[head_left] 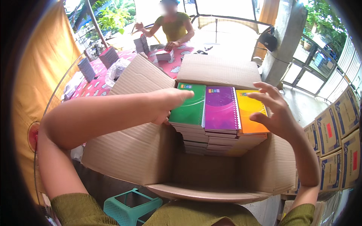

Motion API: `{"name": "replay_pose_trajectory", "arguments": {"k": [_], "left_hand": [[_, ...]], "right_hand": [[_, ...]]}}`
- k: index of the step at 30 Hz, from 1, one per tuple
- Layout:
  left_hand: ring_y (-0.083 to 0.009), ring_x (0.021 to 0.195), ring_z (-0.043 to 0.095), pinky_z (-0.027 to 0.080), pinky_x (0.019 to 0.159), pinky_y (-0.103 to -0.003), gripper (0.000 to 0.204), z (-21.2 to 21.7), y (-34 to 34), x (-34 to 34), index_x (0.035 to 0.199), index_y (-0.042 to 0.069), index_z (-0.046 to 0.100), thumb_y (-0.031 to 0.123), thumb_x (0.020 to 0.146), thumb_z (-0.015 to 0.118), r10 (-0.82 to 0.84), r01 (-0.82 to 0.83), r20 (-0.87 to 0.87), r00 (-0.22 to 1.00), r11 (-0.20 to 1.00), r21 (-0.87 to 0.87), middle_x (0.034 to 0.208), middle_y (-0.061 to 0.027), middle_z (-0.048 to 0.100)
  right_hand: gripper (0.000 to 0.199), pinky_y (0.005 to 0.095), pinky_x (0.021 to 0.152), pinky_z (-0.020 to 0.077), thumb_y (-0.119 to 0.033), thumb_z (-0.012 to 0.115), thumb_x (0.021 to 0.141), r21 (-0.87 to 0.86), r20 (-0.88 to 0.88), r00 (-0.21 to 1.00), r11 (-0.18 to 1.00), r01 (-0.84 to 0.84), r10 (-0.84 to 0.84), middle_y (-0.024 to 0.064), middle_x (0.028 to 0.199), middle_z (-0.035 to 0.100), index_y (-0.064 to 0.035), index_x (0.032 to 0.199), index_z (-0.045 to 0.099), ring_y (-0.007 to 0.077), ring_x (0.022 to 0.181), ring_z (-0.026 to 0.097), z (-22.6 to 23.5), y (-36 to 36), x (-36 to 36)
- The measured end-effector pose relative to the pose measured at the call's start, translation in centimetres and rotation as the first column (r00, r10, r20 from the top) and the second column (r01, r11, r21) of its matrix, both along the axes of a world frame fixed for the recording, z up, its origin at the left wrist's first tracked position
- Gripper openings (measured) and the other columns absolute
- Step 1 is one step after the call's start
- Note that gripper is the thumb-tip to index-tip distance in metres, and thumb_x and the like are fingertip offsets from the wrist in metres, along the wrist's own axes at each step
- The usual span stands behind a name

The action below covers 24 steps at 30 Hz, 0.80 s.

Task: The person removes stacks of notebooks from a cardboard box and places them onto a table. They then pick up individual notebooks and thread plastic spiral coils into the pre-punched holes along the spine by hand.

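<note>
An open cardboard box [124, 150] stands before me with spiral notebooks stacked in its far half. Three piles sit side by side: a green notebook [190, 109] on top at left, a purple notebook [220, 111] in the middle, a yellow-orange notebook [250, 120] at right. My left hand [171, 103] lies against the left edge of the green pile, one digit stretched over the cover and the other fingers partly hidden beside the pile. Over the right edge of the yellow-orange notebook, my right hand [273, 107] is open, its fingers spread and curved, holding nothing.
Across a pink patterned table [130, 56], a co-worker [173, 30] handles a stack of notebooks [164, 55]. More stacks [109, 57] and a plastic bag [116, 71] lie there. Closed cartons [332, 139] are piled at right. A teal stool [132, 205] stands below left; a pillar [281, 41] rises behind.
</note>
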<state>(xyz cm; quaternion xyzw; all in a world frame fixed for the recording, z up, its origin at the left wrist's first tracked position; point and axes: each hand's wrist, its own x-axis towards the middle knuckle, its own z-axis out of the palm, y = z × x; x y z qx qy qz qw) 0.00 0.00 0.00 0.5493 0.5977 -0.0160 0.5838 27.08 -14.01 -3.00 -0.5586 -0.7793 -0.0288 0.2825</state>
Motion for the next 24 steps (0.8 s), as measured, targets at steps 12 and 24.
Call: {"name": "replay_pose_trajectory", "arguments": {"k": [12, 24], "left_hand": [[-0.026, 0.113, 0.055, 0.047, 0.094, -0.042, 0.059, -3.6, 0.4, 0.1, 0.128, 0.008, 0.051, 0.056, 0.094, 0.044, 0.32, -0.3, 0.366, 0.874, 0.947, -0.112, 0.128, -0.0122, 0.056], [-0.0253, 0.108, 0.058, 0.045, 0.094, -0.042, 0.061, -4.9, 0.0, 1.0, 0.123, 0.01, 0.057, 0.052, 0.078, 0.065, 0.303, -0.241, 0.248, 0.92, 0.938, -0.25, 0.117, -0.011, 0.062]], "right_hand": [[0.035, 0.0451, 0.094, 0.0435, -0.034, 0.067, 0.086, 0.006, 0.128, 0.98, 0.988, -0.155, 0.153, 0.0108, 0.112, 0.061, -0.0138, 0.114, 0.069, 0.0301, 0.106, 0.055, -2.9, 4.2, -2.5], [0.037, 0.0437, 0.094, 0.0442, -0.032, 0.07, 0.082, 0.046, 0.079, 0.989, 0.991, -0.126, 0.122, 0.011, 0.11, 0.064, -0.0055, 0.108, 0.069, 0.0304, 0.104, 0.057, -2.8, 3.8, -2.6]]}}
